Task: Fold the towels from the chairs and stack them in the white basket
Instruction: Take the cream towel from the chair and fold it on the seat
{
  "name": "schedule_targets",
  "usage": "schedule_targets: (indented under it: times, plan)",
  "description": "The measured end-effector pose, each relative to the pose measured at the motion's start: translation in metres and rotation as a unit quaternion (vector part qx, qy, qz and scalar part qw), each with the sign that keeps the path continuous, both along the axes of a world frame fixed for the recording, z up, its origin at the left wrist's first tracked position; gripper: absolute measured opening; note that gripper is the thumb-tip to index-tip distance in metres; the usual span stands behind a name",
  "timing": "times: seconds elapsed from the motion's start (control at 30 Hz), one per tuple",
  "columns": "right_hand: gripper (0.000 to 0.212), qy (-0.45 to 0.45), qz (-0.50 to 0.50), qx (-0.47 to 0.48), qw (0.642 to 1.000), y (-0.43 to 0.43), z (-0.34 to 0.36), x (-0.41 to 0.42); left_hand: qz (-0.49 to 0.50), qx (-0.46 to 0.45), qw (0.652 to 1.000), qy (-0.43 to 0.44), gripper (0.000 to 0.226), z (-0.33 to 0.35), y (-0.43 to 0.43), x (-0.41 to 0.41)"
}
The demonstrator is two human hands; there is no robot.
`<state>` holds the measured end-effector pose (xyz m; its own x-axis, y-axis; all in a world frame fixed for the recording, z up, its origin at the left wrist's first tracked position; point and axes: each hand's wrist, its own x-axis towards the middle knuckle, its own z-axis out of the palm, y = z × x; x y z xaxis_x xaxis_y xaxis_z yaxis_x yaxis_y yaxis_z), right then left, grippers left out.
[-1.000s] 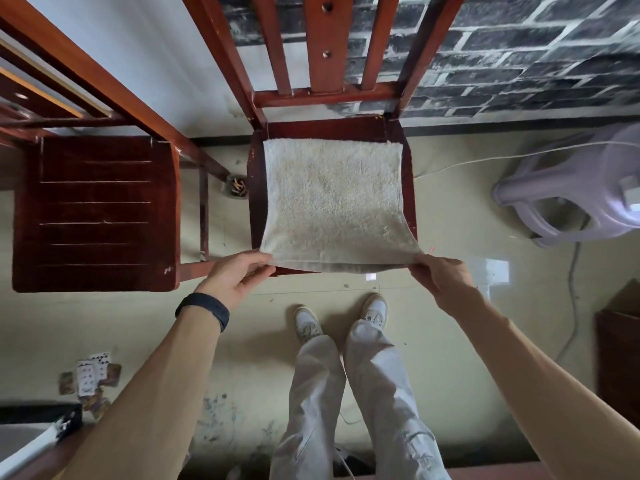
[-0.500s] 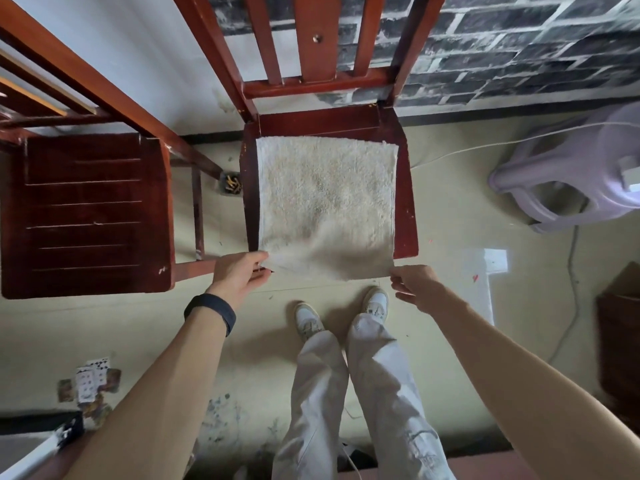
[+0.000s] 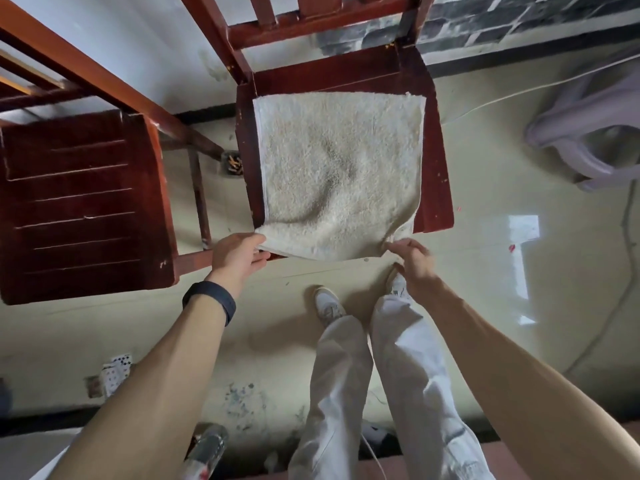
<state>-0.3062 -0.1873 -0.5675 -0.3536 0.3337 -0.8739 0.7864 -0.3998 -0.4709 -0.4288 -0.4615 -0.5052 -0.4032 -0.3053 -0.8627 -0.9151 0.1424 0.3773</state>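
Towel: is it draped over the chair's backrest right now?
No, the towel lies spread flat on the chair seat, with its near left corner held by the left hand.

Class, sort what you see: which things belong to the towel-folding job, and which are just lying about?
Job: towel, chair beneath it, left hand gripping one near corner, right hand at the other.
Lying about: second chair, playing cards, lilac plastic item.
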Motion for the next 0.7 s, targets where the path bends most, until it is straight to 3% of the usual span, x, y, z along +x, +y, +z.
schedule_targets:
  times: [0.1, 0.33, 0.47, 0.53, 0.7]
  plan:
    - [0.021, 0.03, 0.017, 0.074, 0.997, 0.012, 0.024, -0.003, -0.011, 0.004, 1.0, 0.001, 0.018, 0.009, 0.004, -0.003]
    - [0.005, 0.007, 0.113, 0.044, 0.993, 0.017, 0.016, -0.004, -0.049, -0.002, 0.999, 0.012, 0.007, 0.009, 0.011, -0.013]
    - [0.019, -0.001, 0.181, 0.093, 0.979, 0.014, 0.025, 0.01, -0.04, -0.004, 0.999, -0.005, 0.017, 0.019, 0.014, -0.016]
    - [0.022, -0.021, 0.141, 0.088, 0.986, 0.023, 0.036, 0.017, -0.024, 0.011, 1.0, -0.016, 0.02, 0.029, 0.013, -0.016]
    - [0.013, -0.022, -0.005, -0.038, 0.999, 0.042, 0.082, 0.023, 0.013, 0.073, 0.997, -0.028, 0.029, 0.052, 0.014, -0.015]
